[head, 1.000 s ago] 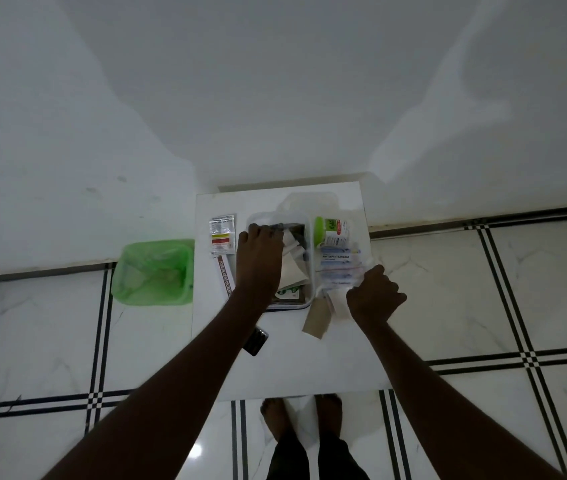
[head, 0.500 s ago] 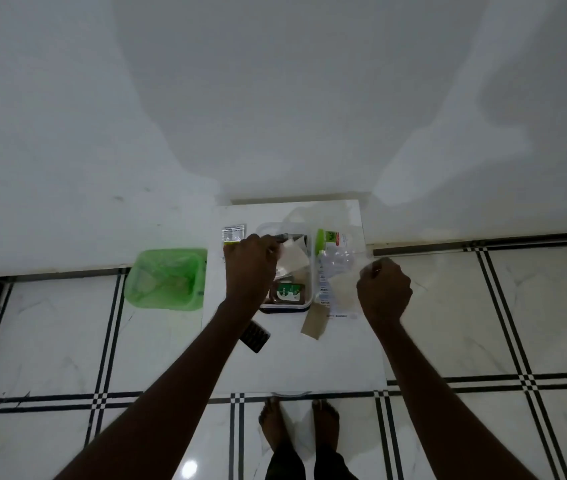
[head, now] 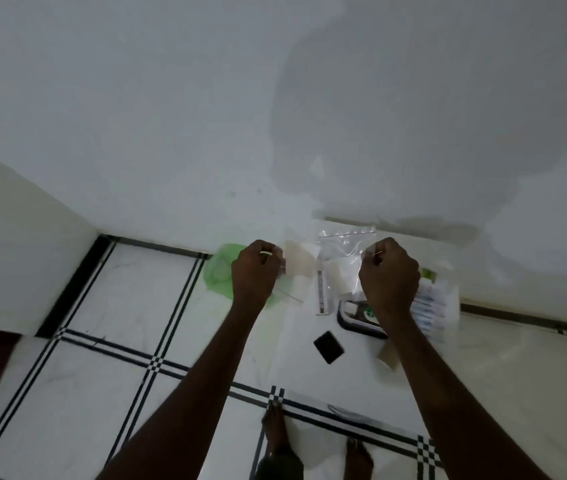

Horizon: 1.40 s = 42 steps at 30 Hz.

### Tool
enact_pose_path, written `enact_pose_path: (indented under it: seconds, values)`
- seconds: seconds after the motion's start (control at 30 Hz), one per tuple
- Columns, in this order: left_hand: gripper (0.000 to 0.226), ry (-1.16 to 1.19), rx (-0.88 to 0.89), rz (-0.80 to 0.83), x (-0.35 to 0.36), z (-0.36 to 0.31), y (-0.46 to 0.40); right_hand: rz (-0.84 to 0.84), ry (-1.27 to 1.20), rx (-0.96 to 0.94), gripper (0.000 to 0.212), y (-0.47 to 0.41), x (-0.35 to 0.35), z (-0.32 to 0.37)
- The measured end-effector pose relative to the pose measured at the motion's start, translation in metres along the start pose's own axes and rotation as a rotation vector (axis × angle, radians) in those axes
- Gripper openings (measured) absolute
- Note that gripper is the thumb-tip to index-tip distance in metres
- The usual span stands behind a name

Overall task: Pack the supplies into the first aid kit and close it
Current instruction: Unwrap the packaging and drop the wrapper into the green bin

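Observation:
My left hand (head: 253,271) is raised above the table's left edge and pinches a small clear packet with a beige pad (head: 298,268). My right hand (head: 389,276) is raised too, gripping a clear zip bag (head: 342,249) that holds white gauze pads. The two packets hang side by side between my hands. Below my right wrist lies the first aid kit (head: 351,322), an open clear box with a dark rim, mostly hidden; a green-labelled item (head: 368,311) shows inside. Wrapped supplies (head: 436,306) and a green-capped bottle (head: 428,273) lie to its right.
On the small white table (head: 310,379) lie a long narrow strip pack (head: 323,296), a black square object (head: 328,346) and a beige packet (head: 391,360). A green bin (head: 218,277) stands on the tiled floor left of the table. Walls close off the back and left.
Both hands rose off the table: the left came out of the kit with the beige-pad packet, the right lifted the zip bag. The view swung left.

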<state>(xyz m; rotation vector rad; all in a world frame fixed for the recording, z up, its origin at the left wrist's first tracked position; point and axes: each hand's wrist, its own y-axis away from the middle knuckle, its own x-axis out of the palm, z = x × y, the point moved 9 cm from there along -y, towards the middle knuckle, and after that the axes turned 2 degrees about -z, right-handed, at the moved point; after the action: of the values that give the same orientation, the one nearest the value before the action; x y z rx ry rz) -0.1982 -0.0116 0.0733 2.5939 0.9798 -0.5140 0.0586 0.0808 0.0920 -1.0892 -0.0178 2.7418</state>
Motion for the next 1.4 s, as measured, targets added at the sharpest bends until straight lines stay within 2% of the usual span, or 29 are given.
enact_pose_path:
  seconds: [0.23,0.43,0.53,0.63,0.8,0.87,0.97,1.07,1.2,1.4]
  values:
    - [0.011,-0.053,-0.205,-0.166,-0.107,0.12,-0.069,0.239,0.159,-0.121,0.004,0.049,0.161,0.069]
    - [0.013,-0.039,-0.369,-0.203,-0.156,0.252,-0.157,0.382,0.407,-0.245,0.018,0.083,0.328,0.088]
    - [0.01,-0.009,-0.431,-0.182,-0.151,0.323,-0.201,0.454,0.463,-0.191,0.019,0.094,0.41,0.068]
    - [0.008,0.054,-0.546,-0.088,-0.119,0.4,-0.24,0.494,0.442,-0.043,0.023,0.097,0.481,0.031]
    - [0.035,0.132,-0.663,0.04,-0.049,0.515,-0.296,0.506,0.408,0.138,0.018,0.086,0.566,-0.033]
    - [0.032,0.237,-0.732,0.09,-0.033,0.509,-0.302,0.531,0.368,0.219,0.022,0.078,0.599,-0.058]
    - [0.006,0.384,-0.827,0.175,-0.007,0.517,-0.308,0.667,0.305,0.353,0.026,0.071,0.649,-0.098]
    - [0.02,0.361,-0.874,0.235,0.004,0.531,-0.308,0.749,0.119,0.545,0.027,0.078,0.674,-0.12]
    - [0.006,0.376,-0.853,0.213,-0.002,0.518,-0.298,0.721,0.02,0.642,0.017,0.084,0.67,-0.12]
    - [0.01,0.441,-0.726,0.16,-0.024,0.433,-0.292,0.664,-0.116,0.625,0.013,0.076,0.607,-0.054]
